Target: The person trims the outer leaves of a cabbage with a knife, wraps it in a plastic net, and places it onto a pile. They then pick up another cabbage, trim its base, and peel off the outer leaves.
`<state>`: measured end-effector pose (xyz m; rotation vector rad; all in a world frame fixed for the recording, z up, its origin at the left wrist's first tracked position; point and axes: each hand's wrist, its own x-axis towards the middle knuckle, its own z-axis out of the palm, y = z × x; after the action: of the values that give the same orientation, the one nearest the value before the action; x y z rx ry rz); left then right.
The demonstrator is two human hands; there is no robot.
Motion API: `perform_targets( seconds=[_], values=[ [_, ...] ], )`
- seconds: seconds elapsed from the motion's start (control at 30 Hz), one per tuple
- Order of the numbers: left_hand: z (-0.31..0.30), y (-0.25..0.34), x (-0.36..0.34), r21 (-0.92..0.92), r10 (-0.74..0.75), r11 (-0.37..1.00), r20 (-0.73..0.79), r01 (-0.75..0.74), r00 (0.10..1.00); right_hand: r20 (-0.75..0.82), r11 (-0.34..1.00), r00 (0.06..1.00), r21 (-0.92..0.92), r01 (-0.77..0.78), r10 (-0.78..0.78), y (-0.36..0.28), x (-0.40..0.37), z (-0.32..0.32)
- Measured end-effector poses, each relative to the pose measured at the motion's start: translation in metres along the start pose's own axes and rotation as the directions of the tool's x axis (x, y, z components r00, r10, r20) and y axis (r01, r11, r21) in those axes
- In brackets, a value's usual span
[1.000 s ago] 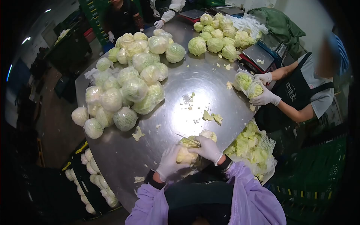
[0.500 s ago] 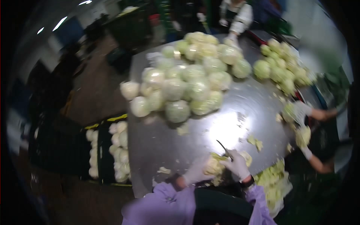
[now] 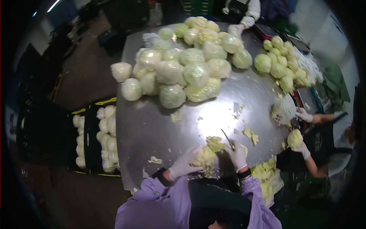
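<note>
"Where's the cabbage [image 3: 204, 157]?"
"By the near edge of the metal table [image 3: 150, 128], with a ruffled leaf [image 3: 215, 144] at its far side; I can't tell whether that's still attached."
"And the hands?"
"The left hand [image 3: 186, 164] is half curled, cupping the cabbage's left side. The right hand [image 3: 238, 155] is closed around a thin, dark knife [image 3: 227, 139], its blade pointing toward the far edge, apart from the cabbage."
"How would you work it?"
"Steady it in the left palm, fingertips tucked back, and use short strokes away from them."
"Farther out?"
"Wrapped heads [image 3: 196, 73] crowd toward the far left corner."
</note>
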<state>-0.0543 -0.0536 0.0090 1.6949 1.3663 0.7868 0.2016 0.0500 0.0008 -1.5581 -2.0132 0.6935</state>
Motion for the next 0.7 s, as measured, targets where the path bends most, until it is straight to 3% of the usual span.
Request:
perform_targets(
  seconds=[0.03, 0.07, 0.1, 0.13, 0.17, 0.23, 0.37, 0.4, 0.43, 0.47, 0.6, 0.67, 0.7],
  values=[
    [-0.003, 0.003, -0.001, -0.036, -0.029, 0.999, -0.026, 0.028, 0.999, -0.026, 0.999, 0.999, 0.027, 0.038, -0.037, -0.007, -0.003, -0.005],
    [-0.004, 0.003, 0.000, -0.024, -0.009, 1.000, -0.040, 0.009, 0.999, 0.161, 0.987, 0.978, 0.070, -0.146, 0.133, -0.040, -0.004, -0.025],
    [-0.002, 0.007, 0.002, -0.030, 0.001, 1.000, -0.015, -0.002, 1.000, 0.258, 0.960, 0.950, 0.167, -0.223, 0.176, -0.043, -0.010, -0.022],
    [-0.002, 0.012, 0.003, 0.004, -0.015, 1.000, -0.034, 0.015, 0.999, 0.277, 0.968, 0.959, 0.222, -0.116, 0.051, -0.049, -0.017, -0.018],
    [-0.001, 0.016, 0.003, 0.038, -0.032, 0.999, -0.055, 0.034, 0.998, 0.338, 0.988, 0.940, 0.156, -0.008, -0.046, -0.063, -0.021, -0.019],
    [0.000, 0.022, 0.008, 0.094, -0.041, 0.995, -0.041, 0.045, 0.998, 0.297, 0.997, 0.951, 0.006, 0.082, -0.080, -0.071, -0.033, -0.003],
    [0.005, 0.024, 0.010, 0.196, -0.023, 0.980, -0.085, 0.039, 0.996, 0.246, 0.994, 0.965, 0.075, 0.076, -0.093, -0.054, -0.037, 0.000],
    [0.005, 0.021, 0.009, 0.198, -0.015, 0.980, -0.076, 0.029, 0.997, 0.188, 1.000, 0.982, 0.023, -0.006, 0.002, -0.046, -0.038, -0.001],
    [0.005, 0.016, 0.007, 0.158, -0.016, 0.987, -0.085, 0.030, 0.996, 0.124, 0.996, 0.988, -0.026, -0.089, 0.091, -0.038, -0.037, -0.003],
    [0.004, 0.012, 0.007, 0.117, -0.018, 0.993, -0.095, 0.029, 0.995, 0.175, 0.987, 0.971, -0.031, -0.158, 0.161, -0.029, -0.037, -0.004],
    [0.006, 0.007, 0.002, 0.114, 0.015, 0.993, -0.067, -0.007, 0.998, 0.089, 0.996, 0.992, -0.016, -0.089, 0.091, -0.010, -0.042, 0.016],
    [0.015, 0.008, 0.008, -0.040, -0.131, 0.991, -0.184, 0.126, 0.974, 0.068, 0.986, 0.984, -0.031, -0.164, 0.166, -0.004, -0.038, 0.028],
    [0.013, 0.002, 0.010, -0.029, -0.125, 0.992, -0.184, 0.122, 0.975, 0.061, 0.987, 0.985, -0.022, -0.162, 0.163, -0.002, -0.039, 0.028]
  ],
)
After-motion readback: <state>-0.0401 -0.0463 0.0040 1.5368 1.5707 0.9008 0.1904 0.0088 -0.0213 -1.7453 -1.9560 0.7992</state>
